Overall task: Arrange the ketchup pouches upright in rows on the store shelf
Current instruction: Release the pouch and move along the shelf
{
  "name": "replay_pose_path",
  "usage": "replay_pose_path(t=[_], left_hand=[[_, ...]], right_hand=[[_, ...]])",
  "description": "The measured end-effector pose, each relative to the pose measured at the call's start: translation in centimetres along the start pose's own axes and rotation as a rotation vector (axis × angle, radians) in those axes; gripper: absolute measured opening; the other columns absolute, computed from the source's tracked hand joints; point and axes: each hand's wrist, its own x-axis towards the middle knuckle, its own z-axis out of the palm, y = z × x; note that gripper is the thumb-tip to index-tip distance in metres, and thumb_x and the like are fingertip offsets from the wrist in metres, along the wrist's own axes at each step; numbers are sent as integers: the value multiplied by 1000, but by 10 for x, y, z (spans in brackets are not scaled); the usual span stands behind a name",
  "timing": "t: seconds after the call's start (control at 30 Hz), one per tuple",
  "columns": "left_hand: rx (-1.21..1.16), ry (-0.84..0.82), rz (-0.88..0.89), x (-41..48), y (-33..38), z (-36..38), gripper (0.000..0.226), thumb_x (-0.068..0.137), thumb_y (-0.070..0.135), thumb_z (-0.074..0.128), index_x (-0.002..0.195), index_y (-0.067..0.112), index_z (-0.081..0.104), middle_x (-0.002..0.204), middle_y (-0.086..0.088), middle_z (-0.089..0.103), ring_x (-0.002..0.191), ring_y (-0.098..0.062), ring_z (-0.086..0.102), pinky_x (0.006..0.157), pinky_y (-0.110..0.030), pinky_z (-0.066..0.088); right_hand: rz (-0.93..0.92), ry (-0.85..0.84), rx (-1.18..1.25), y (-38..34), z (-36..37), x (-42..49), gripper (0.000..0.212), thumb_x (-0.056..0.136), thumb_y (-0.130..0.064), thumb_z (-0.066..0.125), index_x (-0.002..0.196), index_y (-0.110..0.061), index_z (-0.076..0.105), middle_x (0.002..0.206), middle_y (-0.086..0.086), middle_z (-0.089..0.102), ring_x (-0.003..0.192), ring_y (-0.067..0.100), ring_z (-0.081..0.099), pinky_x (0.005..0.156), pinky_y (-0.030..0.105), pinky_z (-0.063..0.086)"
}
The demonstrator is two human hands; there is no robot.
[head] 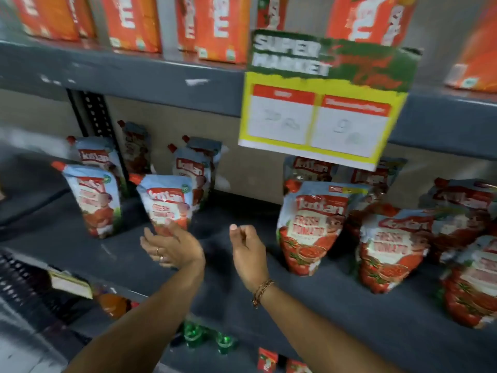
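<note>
Red and pale-blue ketchup pouches stand upright on the dark grey shelf (234, 281). On the left, two stand in front (94, 200) (168, 203) with several more behind them (192, 168). On the right is a denser group: one front pouch (309, 227), another (390, 249), and more at the far right edge (473, 281). My left hand (172, 246) is open, fingers spread, just in front of the base of the middle-left pouch, touching or almost touching it. My right hand (246, 249) hovers over the bare gap between the groups, fingers loosely curled, holding nothing.
A yellow and green price sign (320, 103) hangs from the shelf above, over the right group. Orange cartons (220, 25) line the upper shelf. Below the shelf's front edge are green bottle caps (193, 332) and an orange bottle (113, 305).
</note>
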Motion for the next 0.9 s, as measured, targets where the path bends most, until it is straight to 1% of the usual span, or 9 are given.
replay_pose_path(t=[0.07,0.1,0.17,0.33,0.6,0.7,0.77,0.83,0.9], left_hand=[[6,-40,14,24,7,-7,59,98,39,36,151,15,24,159,-11,21,145,-33,21,116,-45,16],[2,-86,33,43,9,-9,59,99,40,34,151,14,26,157,-13,27,144,-33,26,115,-43,20],[25,-245,60,68,14,-12,57,98,45,31,146,15,36,149,-14,43,135,-34,41,111,-42,32],[62,-550,17,109,22,-11,45,94,48,42,121,15,58,121,-9,65,109,-30,62,97,-40,48],[53,-825,-49,139,29,-3,27,89,52,49,95,28,60,106,-5,69,103,-26,66,98,-49,50],[133,-925,-88,145,25,-12,45,93,52,40,117,20,59,122,-6,65,113,-25,61,104,-44,45],[204,-897,-143,149,20,-22,54,97,49,31,126,12,57,124,-6,62,119,-27,56,107,-42,41],[239,-785,-149,157,15,-40,57,98,48,27,113,8,65,118,-11,65,114,-31,57,103,-42,42],[176,-640,-89,171,17,-63,51,100,40,28,82,9,65,96,-12,65,96,-29,58,90,-36,43]], right_hand=[[-5,-83,1,-7,26,14,16,91,-29,56,99,-15,57,94,2,59,84,11,54,79,25,43],[-2,-134,8,-15,45,20,30,89,-27,59,116,-14,54,107,3,58,95,12,55,83,22,43],[36,-189,29,-23,75,32,45,87,-24,62,128,-14,46,118,1,55,103,11,54,86,21,43],[144,-60,-30,-23,127,45,34,85,-19,60,116,-18,45,120,7,63,106,23,62,93,42,53],[200,130,-18,-27,151,53,32,87,-9,56,117,-13,46,117,7,62,106,24,61,88,36,53],[166,397,-46,-22,168,50,37,76,-12,65,111,-14,51,115,5,57,113,23,53,96,39,48],[130,622,-138,-25,181,36,24,79,-14,66,97,-15,51,107,5,47,111,24,43,95,34,37],[-24,558,-109,-28,196,21,28,85,-14,61,76,-29,39,90,2,46,90,20,49,78,24,38],[-128,313,-87,-31,212,15,32,90,-17,56,72,-33,34,74,-6,49,69,7,51,63,18,39]])
